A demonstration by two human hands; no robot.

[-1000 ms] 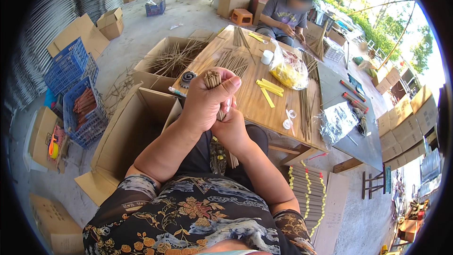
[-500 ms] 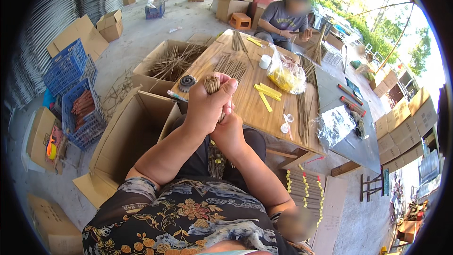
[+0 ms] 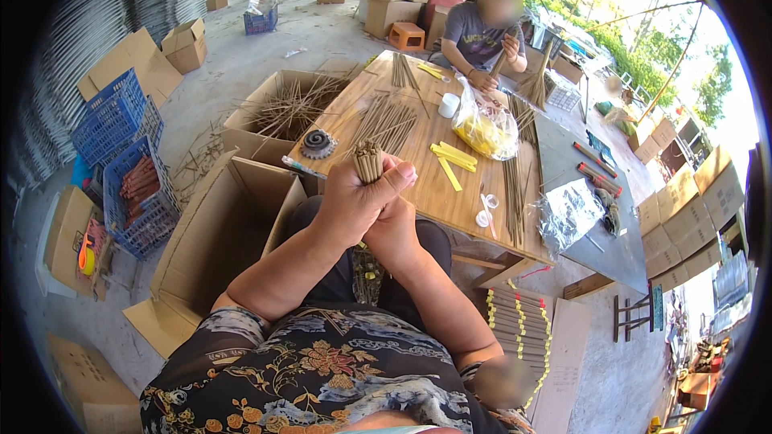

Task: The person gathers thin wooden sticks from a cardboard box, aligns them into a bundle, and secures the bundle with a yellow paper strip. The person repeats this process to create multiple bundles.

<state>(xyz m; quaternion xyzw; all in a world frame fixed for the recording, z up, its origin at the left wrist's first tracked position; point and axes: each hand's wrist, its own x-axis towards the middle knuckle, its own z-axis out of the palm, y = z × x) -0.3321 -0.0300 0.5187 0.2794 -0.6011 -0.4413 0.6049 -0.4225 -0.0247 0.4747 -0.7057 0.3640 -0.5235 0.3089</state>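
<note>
Both my fists are closed, one above the other, around an upright bundle of thin brown sticks [image 3: 368, 163] in front of my lap. My left hand [image 3: 350, 205] wraps the upper part, with the stick ends standing out above it. Just below and to its right, my right hand [image 3: 394, 233] grips the lower part; most of the bundle there is hidden by my fingers. Beyond my hands, loose thin sticks [image 3: 386, 122] lie on the wooden table [image 3: 418, 189]. Yellow strips [image 3: 454, 157] and a clear bag with yellow contents [image 3: 486, 133] lie farther right.
An open cardboard box [image 3: 217, 217] stands at my left, and a box of loose sticks [image 3: 293, 108] behind it. A dark coil [image 3: 318, 143] sits at the table's left edge. Banded bundles [image 3: 515, 317] lie low on the right. Across the table, a co-worker [image 3: 486, 40] holds sticks.
The bundle has tilted and more of its upper length shows above my left hand, which sits slightly lower. The co-worker has raised a bundle to a steeper angle.
</note>
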